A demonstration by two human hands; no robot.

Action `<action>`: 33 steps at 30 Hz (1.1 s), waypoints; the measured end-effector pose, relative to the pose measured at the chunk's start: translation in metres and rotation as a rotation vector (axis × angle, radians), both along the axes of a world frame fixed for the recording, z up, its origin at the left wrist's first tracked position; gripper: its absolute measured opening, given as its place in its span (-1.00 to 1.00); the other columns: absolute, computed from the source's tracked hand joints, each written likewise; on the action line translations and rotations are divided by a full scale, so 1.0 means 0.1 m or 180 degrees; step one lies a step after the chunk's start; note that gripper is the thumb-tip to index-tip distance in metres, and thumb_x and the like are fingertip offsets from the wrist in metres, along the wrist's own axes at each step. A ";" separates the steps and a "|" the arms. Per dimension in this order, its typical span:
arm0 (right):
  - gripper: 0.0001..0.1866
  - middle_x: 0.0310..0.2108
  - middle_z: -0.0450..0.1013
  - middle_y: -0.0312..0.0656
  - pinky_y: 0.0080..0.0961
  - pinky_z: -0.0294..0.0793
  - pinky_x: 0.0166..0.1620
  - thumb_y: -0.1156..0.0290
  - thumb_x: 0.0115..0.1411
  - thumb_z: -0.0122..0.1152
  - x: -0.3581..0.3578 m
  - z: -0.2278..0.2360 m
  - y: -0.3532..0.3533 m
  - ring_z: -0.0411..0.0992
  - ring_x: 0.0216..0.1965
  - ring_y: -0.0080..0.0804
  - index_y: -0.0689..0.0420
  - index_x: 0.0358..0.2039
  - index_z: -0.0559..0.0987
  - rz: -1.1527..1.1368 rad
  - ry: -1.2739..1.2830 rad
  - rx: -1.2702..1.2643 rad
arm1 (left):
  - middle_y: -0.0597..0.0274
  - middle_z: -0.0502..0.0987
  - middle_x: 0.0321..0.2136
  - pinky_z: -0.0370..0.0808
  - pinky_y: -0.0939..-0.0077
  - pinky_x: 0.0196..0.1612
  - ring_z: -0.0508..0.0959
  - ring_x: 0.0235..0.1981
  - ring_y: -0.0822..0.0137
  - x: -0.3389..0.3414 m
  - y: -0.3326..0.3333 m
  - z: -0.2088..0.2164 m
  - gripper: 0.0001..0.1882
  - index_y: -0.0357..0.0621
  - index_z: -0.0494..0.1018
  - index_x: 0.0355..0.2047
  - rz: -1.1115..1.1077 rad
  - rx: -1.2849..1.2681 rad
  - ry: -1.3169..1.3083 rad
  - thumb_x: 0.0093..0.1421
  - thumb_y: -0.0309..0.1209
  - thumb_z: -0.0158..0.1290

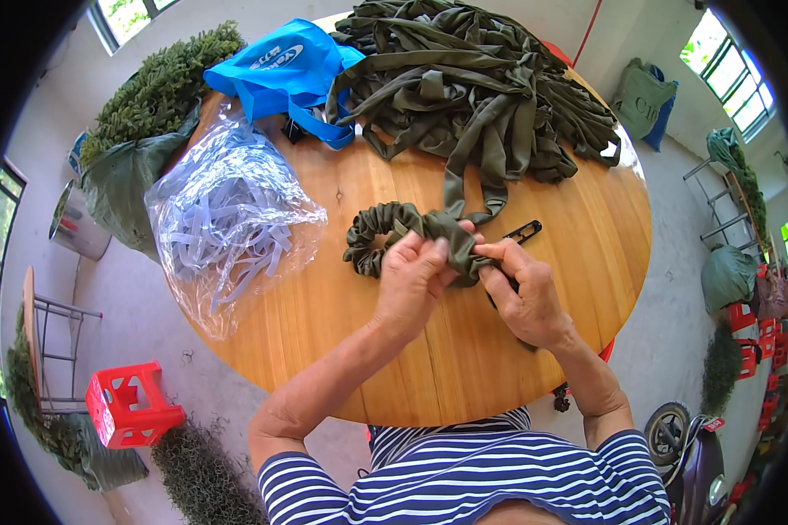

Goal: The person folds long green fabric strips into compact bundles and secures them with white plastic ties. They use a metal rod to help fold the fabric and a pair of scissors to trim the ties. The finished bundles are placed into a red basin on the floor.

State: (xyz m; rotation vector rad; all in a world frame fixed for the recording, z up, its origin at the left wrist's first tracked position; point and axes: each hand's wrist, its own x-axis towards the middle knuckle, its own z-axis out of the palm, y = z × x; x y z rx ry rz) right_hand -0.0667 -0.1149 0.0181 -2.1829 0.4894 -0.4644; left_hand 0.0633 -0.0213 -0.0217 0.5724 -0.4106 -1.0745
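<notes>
The gathered olive-green fabric tube (394,215), ruched into a loose ring at its left end, lies near the centre of the round wooden table (394,376). The left hand (418,262) is closed on its bunched middle, thumb against fingers; the right hand (525,293) pinches its right end. The cloth is judged light, soft, not fragile, and, given its sheen, slightly slippery; the thick gathers appear the surest hold. A heap of olive-green fabric strips (490,79) sits at one o'clock, its trailing ends reaching the tube and crowding that side. A black slotted tool (524,232) lies just beside the right hand, partly hidden. A clear plastic bag of whitish strips (236,227) occupies nine o'clock; a bright blue fabric bag (276,74), eleven.
</notes>
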 end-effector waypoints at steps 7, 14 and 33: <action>-0.73 -0.33 0.44 -0.05 -0.49 0.39 -0.34 0.53 0.07 -0.02 0.09 -0.07 -0.03 0.45 -0.37 -0.24 0.21 -0.16 0.39 0.0027 -0.0385 0.0586 | 0.18 0.41 -0.15 0.46 0.55 -0.11 0.42 -0.12 0.44 -0.12 -0.03 -0.11 -0.70 -0.26 0.23 -0.04 0.0222 0.0332 -0.0698 0.20 -0.56 -0.17; -0.70 -0.45 0.47 -0.12 -0.59 0.40 -0.42 0.63 0.03 -0.03 -0.02 -0.09 -0.17 0.44 -0.53 -0.40 0.22 -0.17 0.44 0.0383 -0.0776 -0.0831 | 0.04 0.44 -0.18 0.38 0.21 -0.06 0.46 -0.15 0.17 0.05 0.01 0.08 -0.49 -0.24 0.29 -0.10 -0.1398 0.0059 0.0786 0.21 -0.04 -0.28; -0.69 -0.36 0.46 -0.10 -0.51 0.41 -0.45 0.56 0.02 0.06 -0.07 -0.14 -0.02 0.48 -0.44 -0.31 0.19 -0.16 0.40 0.0068 -0.0457 -0.1223 | 0.00 0.37 -0.08 0.35 0.39 0.02 0.40 -0.06 0.24 -0.05 -0.02 0.00 -0.63 -0.35 0.19 -0.03 -0.0351 0.0013 0.0063 0.25 -0.32 -0.22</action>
